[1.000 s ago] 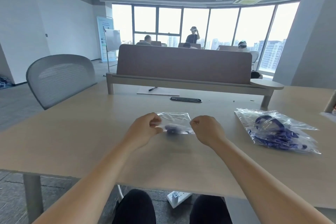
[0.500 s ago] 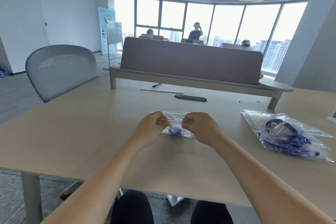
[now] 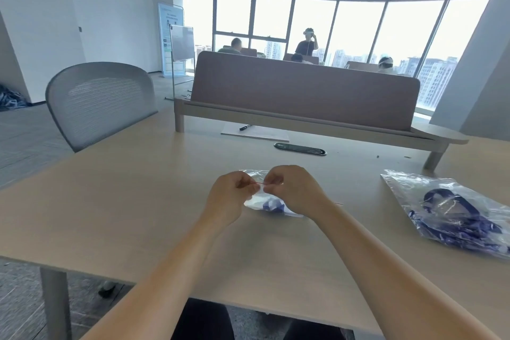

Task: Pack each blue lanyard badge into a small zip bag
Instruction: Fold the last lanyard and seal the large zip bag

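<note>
Zip bag (image 3: 258,200): held over the table (image 3: 138,201), a blue lanyard (image 3: 271,205) seen inside.
Left hand (image 3: 230,196): zip strip is pinched.
Right hand (image 3: 295,190): zip strip is pinched, close beside.

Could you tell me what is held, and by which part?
Left hand and right hand pinch the small clear zip bag at its top seal.

Bringing the left hand (image 3: 231,197) and the right hand (image 3: 299,192) together along the red seal line (image 3: 260,183) of the small zip bag (image 3: 256,203), from its two ends a second ago to almost touching at its middle. Covering more of the bag with the pinching fingers (image 3: 252,188), leaving the blue lanyard badge (image 3: 271,205) showing just below.
</note>
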